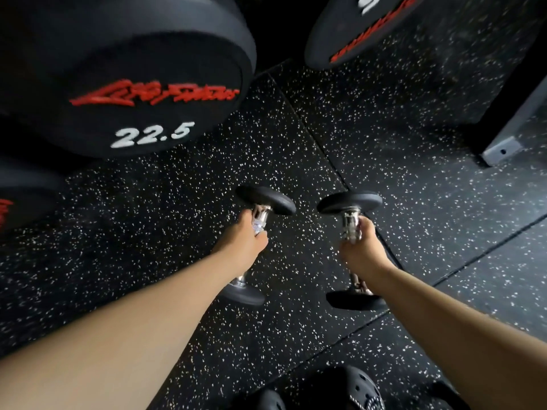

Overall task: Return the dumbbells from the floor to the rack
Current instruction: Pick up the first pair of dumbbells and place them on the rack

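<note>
Two small black dumbbells with chrome handles are in my hands above the speckled floor. My left hand (241,238) is shut around the handle of the left dumbbell (265,199), whose far head points away from me. My right hand (362,247) grips the handle of the right dumbbell (349,201) in the same way. Each dumbbell's near head shows below my wrist. I cannot tell whether the heads touch the floor.
A large black dumbbell marked 22.5 (142,93) looms at the upper left, with another head (17,199) below it. A further black dumbbell head (355,28) sits at the top centre. The rack's grey foot (501,150) stands at the right. My dark shoes (346,389) are at the bottom.
</note>
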`<state>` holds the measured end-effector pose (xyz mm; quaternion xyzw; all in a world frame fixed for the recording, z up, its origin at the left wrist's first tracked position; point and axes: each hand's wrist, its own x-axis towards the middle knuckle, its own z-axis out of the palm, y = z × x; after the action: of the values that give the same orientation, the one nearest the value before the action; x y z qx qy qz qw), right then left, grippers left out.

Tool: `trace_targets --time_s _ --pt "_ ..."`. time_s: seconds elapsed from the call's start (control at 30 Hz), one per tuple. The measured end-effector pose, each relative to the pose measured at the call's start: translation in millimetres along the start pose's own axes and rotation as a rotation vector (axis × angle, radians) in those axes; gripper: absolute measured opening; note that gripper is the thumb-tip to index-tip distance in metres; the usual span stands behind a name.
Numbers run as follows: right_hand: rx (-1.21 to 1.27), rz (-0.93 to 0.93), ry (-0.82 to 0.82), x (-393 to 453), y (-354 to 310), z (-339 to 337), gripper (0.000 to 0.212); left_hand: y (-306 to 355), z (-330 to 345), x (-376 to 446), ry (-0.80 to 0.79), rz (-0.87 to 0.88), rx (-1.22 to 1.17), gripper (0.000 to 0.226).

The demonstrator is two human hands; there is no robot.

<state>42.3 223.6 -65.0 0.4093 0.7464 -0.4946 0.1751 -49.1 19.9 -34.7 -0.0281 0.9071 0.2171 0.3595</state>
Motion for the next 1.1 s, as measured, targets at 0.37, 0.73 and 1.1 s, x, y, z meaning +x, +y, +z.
trace_targets --time_s 0.37,0.73,1.1 --pt "0.143 -0.104 -0.002 -155 -120 -104 0.038 81 -99 -153 0.059 0.017 -0.09 0.019" --pt "0.122 -0.175 -0.033 -321 -263 -196 0.041 152 -261 -313 0.154 0.084 -0.152 0.029" --pt "0.073 -0.405 -0.163 -435 -402 -206 0.047 138 -398 -451 0.453 -0.004 -0.297 0.026"
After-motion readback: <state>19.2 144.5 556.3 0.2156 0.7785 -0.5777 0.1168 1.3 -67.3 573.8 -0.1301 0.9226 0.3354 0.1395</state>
